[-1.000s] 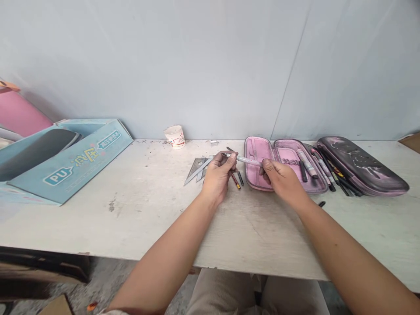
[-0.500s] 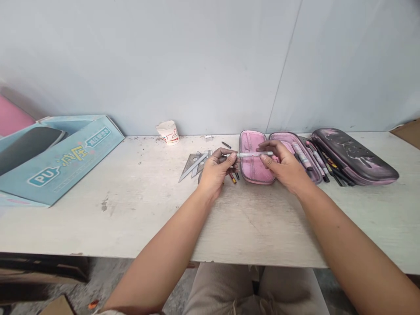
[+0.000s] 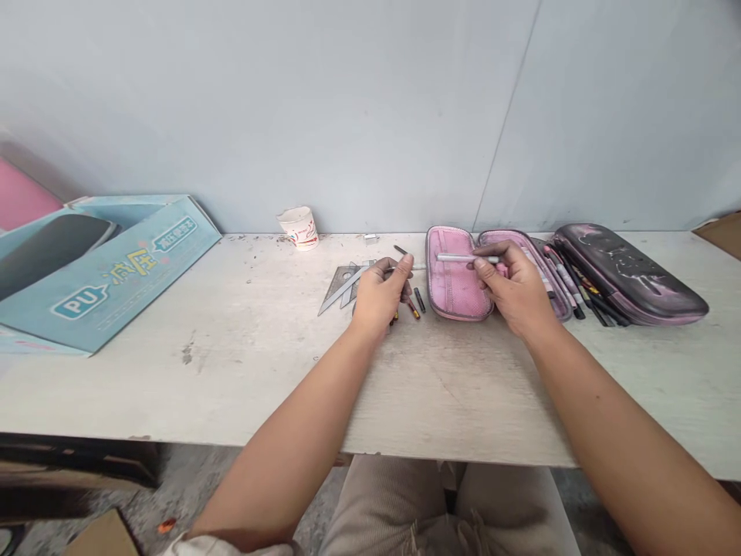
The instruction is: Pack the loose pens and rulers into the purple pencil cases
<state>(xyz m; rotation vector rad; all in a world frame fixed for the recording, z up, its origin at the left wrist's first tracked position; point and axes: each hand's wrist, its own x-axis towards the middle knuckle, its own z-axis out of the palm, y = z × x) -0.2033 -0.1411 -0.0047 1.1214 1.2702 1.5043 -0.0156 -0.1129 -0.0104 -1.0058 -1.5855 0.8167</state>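
Observation:
My right hand (image 3: 515,289) is closed on a pale grey pen (image 3: 457,258) and holds it level over the left half of an open pink pencil case (image 3: 457,297). My left hand (image 3: 376,293) rests on the table just left of the case. Its fingers are pinched on a thin pale piece (image 3: 412,268) that points toward the pen, and I cannot make out what it is. A few short dark pens (image 3: 417,300) lie between my left hand and the case. Clear set squares (image 3: 339,282) lie left of that hand.
The case's right half holds several pens (image 3: 564,282), and its dark outer cover (image 3: 631,274) lies further right. A paper cup (image 3: 299,227) stands by the wall. A large light-blue box (image 3: 116,270) lies at the left of the white table (image 3: 260,371). A cardboard corner (image 3: 721,232) shows far right.
Both hands held the pen by its ends before. Now my right hand has drawn it to the right over the case, and my left hand stays back with a thin piece.

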